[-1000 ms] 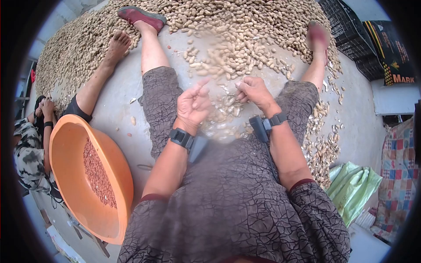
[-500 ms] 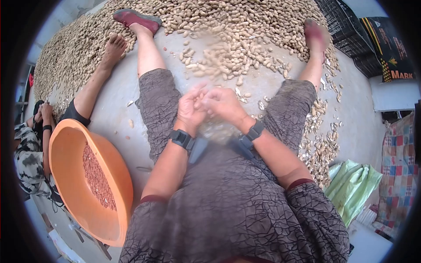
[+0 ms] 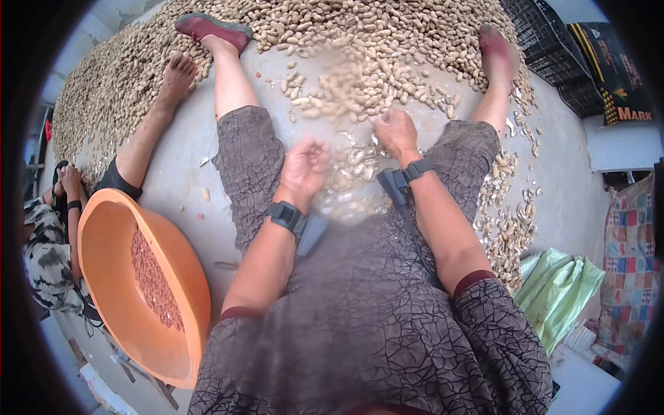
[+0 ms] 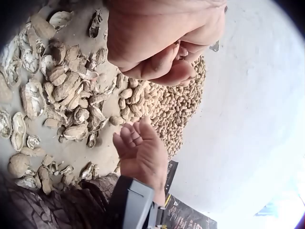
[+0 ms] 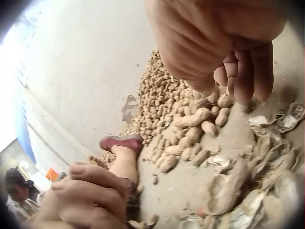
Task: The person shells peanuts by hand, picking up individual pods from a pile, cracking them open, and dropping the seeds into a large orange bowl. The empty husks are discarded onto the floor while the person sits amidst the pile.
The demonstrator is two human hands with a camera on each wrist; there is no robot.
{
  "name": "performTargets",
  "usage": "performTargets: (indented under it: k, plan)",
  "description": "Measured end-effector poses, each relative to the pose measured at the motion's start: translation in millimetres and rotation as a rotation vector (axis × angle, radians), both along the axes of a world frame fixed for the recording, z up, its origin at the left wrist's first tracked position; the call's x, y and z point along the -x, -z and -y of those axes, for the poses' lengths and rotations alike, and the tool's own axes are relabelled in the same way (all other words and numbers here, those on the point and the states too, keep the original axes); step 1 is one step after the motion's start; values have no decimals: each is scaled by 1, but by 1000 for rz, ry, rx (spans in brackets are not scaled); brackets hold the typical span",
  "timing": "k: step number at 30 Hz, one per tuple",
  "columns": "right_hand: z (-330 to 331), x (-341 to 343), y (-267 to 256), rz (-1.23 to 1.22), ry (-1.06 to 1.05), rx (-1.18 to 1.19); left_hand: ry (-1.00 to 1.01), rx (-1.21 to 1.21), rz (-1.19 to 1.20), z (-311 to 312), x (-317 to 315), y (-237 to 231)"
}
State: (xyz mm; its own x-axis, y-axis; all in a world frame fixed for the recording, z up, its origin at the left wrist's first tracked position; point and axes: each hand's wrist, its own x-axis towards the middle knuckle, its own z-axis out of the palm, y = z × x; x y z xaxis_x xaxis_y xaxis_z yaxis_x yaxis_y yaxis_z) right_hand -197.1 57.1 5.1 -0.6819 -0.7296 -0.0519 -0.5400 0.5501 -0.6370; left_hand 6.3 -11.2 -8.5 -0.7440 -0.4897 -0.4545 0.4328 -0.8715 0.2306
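In the head view my left hand (image 3: 304,169) is raised in front of my lap, its fingers curled inward. The left wrist view shows these fingers (image 4: 164,67) folded toward the palm, with the inside of the hand hidden. My right hand (image 3: 398,133) is apart from it, farther forward, near the loose edge of the unshelled peanuts (image 3: 346,90). Seen from the right wrist, its fingers (image 5: 244,78) hang down loosely, with nothing visible between them. Split peanut shells (image 4: 71,90) lie on the floor between my legs.
A large orange basin (image 3: 104,277) with red peanut kernels (image 3: 155,280) stands at left. Another person's hands (image 3: 69,181) show beyond it. Black crates (image 3: 553,55) and a green sack (image 3: 560,297) are on the right, beside more shells (image 3: 508,235).
Half a second ago both hands met over my lap. Since then my right hand has moved away forward and right, while the left has stayed nearly in place.
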Motion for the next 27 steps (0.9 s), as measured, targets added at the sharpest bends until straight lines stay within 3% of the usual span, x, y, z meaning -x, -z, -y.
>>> performTargets:
  k: [1,4,10,12,13,15,19,27]
  plan:
    - [0,5,9,5,-3,-1,-18,-7,119,0,0,0]
    - [3,11,27,-106,62,-63,-21,48,63,-1,-1,-1]
    - [9,12,46,-141,-50,-122,13,176,176,-5,0,-12]
    - [8,9,51,451,-189,77,25,197,198,-4,2,-11]
    - [5,0,36,449,-188,77,35,218,219,-5,3,-11]
    - [-5,-25,-15,951,-244,259,38,267,283,-9,8,-15]
    - [-10,-41,-43,928,-379,280,100,385,368,-16,9,-33]
    - [-12,-47,-46,908,-405,272,140,378,81,-12,2,-25]
